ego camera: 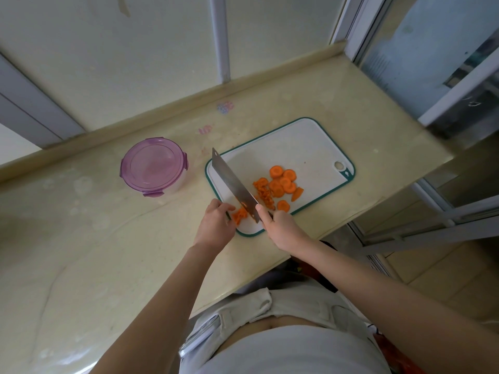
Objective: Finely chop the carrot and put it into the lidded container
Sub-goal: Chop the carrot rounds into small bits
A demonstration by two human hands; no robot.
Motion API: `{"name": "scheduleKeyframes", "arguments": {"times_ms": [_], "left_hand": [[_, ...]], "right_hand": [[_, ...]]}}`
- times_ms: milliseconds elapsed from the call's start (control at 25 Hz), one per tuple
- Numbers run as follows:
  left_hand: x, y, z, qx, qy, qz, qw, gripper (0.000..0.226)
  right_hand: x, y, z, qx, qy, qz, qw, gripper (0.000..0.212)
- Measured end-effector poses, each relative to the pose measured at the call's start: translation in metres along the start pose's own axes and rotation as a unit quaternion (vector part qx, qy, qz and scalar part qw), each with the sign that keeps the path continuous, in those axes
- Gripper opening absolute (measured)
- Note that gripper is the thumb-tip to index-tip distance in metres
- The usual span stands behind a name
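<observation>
Head view shows my right hand [280, 225] gripping the cleaver [235, 184], blade pointing to 11 o'clock, my left hand [216, 222] pinching carrot pieces [239, 215] just left of it on the cutting board [297, 141]; round slices [283, 182] lie at 1 o'clock, the closed lidded container [154, 167] at 10 o'clock.

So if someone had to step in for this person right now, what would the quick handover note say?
Left hand: fingers curled on a carrot piece at the near-left end of the cutting board, beside the blade.
Right hand: grips the cleaver, its blade lying across the board.
Done: carrot cut into slices; some chopped into small bits.
Left: chop the rest fine, then open the container, lid still on, left of the board on the counter, and fill it.
</observation>
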State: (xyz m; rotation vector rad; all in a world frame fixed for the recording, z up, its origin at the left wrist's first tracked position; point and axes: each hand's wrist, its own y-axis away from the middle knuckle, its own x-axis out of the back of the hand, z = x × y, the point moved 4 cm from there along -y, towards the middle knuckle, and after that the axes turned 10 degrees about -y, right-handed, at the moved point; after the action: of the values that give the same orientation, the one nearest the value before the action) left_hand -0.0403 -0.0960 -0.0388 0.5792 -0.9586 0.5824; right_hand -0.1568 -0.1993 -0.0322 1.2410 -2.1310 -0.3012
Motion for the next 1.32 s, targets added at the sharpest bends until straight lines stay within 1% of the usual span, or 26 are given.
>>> {"name": "scheduleKeyframes", "arguments": {"times_ms": [160, 400, 600, 720, 800, 880, 1040, 1200, 1320], "left_hand": [[-0.006, 0.000, 0.001, 0.019, 0.018, -0.001, 1.000, 0.028], [-0.011, -0.001, 0.002, 0.028, 0.032, 0.005, 0.999, 0.019], [-0.013, -0.003, 0.003, 0.030, 0.019, 0.005, 0.999, 0.017], [-0.011, -0.003, 0.005, 0.032, 0.015, 0.007, 0.999, 0.016], [-0.012, -0.003, 0.005, 0.028, 0.006, 0.009, 1.000, 0.016], [-0.012, -0.003, 0.006, 0.026, 0.007, 0.007, 1.000, 0.016], [-0.014, -0.004, 0.010, 0.019, 0.028, 0.004, 0.999, 0.020], [-0.011, -0.004, 0.017, 0.005, 0.047, 0.012, 0.999, 0.027], [-0.008, -0.004, 0.016, 0.017, 0.043, 0.028, 0.999, 0.024]], "right_hand": [[-0.008, 0.003, -0.002, 0.002, -0.007, -0.001, 1.000, 0.059], [-0.017, 0.002, -0.002, -0.018, 0.035, 0.003, 0.999, 0.061], [-0.017, 0.007, -0.004, -0.008, 0.029, -0.023, 0.999, 0.046], [-0.016, 0.000, -0.001, -0.004, 0.034, -0.006, 0.999, 0.054], [-0.008, -0.007, 0.003, -0.016, 0.003, 0.000, 1.000, 0.059], [-0.004, -0.010, 0.003, -0.013, -0.013, -0.005, 1.000, 0.060], [-0.005, -0.007, 0.004, -0.005, -0.002, 0.010, 1.000, 0.060], [0.003, -0.004, 0.002, -0.012, -0.009, 0.009, 1.000, 0.060], [0.004, 0.000, 0.000, -0.011, -0.014, 0.005, 1.000, 0.059]]}}
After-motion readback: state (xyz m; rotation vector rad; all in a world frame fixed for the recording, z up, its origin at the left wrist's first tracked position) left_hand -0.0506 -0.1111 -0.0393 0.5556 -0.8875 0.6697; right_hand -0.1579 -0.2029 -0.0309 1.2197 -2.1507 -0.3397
